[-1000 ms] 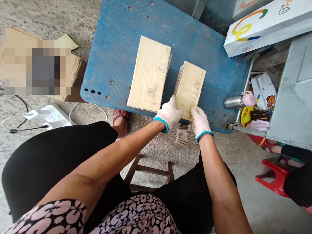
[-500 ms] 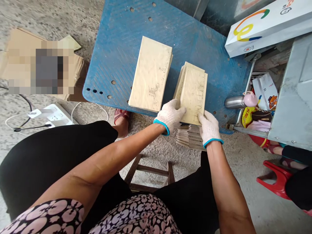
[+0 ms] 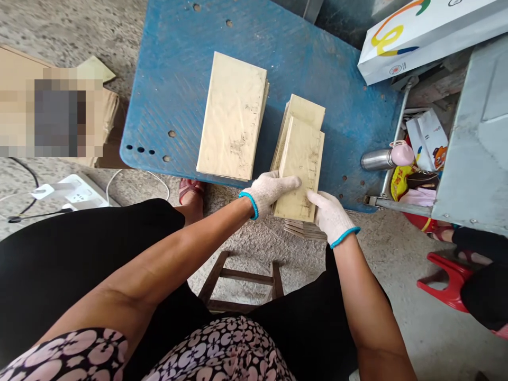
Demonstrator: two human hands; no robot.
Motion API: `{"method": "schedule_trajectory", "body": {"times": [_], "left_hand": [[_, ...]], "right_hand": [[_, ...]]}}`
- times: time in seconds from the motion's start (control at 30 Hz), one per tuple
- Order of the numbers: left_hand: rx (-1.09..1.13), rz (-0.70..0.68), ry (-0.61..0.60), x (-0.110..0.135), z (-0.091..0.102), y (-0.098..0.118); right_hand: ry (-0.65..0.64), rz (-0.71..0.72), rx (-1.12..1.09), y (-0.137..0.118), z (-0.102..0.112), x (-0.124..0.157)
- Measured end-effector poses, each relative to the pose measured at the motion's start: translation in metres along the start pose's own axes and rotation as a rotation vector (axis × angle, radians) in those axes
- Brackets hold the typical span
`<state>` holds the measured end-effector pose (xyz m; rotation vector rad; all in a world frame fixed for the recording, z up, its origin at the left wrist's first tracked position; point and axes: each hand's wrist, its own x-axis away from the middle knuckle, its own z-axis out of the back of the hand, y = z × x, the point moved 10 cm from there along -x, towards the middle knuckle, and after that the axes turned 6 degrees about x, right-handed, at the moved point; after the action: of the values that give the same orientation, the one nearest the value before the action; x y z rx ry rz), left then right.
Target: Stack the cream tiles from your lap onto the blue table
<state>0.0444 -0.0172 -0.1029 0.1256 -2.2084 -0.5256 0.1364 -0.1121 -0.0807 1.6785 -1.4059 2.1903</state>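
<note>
1. At the near edge of the blue board (image 3: 190, 79), both gloved hands close on a cream sheet (image 3: 299, 164), the top one of a fanned stack.
2. Left hand (image 3: 268, 191) grips the sheet's near left corner, fingers laid flat across its face, thumb hidden beneath.
3. Right hand (image 3: 329, 214) grips the near right corner; its fingertips curl under the sheet and cannot be seen.
4. Sheet overhangs the board's near edge, tilted up toward the person; the stack (image 3: 304, 108) under it shows only as a strip at the far end and thin edges on the left.
5. More sheet edges (image 3: 304, 230) peek out below the hands, just off the board; how many is hard to tell.
6. Left of the stack, on the board, lies a second cream pile (image 3: 232, 124), apart from it.
7. Right of the board, a steel flask (image 3: 383, 157) with a pink cap lies among bags, partly hidden by a rail.
8. Beyond the board's far right corner, a white box (image 3: 420, 34) is cut off by the frame.
9. Left of the board, a cardboard carton (image 3: 16, 69) is partly blurred out.
</note>
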Motion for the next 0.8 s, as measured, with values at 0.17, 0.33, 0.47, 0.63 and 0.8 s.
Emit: {"method": "schedule_trajectory", "body": {"times": [0.17,0.33,0.47,0.63,0.8], "left_hand": [[-0.044,-0.030,-0.066,0.020,-0.007,0.005],[-0.258,0.021,-0.173,0.045,-0.023,0.000],[-0.418,-0.005,-0.258,0.054,-0.026,-0.017],[-0.575,0.038,-0.233,0.054,-0.008,-0.045],[-0.862,0.151,-0.306,0.051,0.001,-0.044]], "right_hand": [[0.026,0.136,0.064,-0.018,0.003,-0.015],[0.171,0.341,0.021,-0.063,0.038,-0.004],[0.204,0.388,-0.011,-0.075,0.061,0.013],[0.203,0.382,0.026,-0.063,0.062,0.027],[0.111,0.436,0.074,-0.054,0.039,0.049]]}}
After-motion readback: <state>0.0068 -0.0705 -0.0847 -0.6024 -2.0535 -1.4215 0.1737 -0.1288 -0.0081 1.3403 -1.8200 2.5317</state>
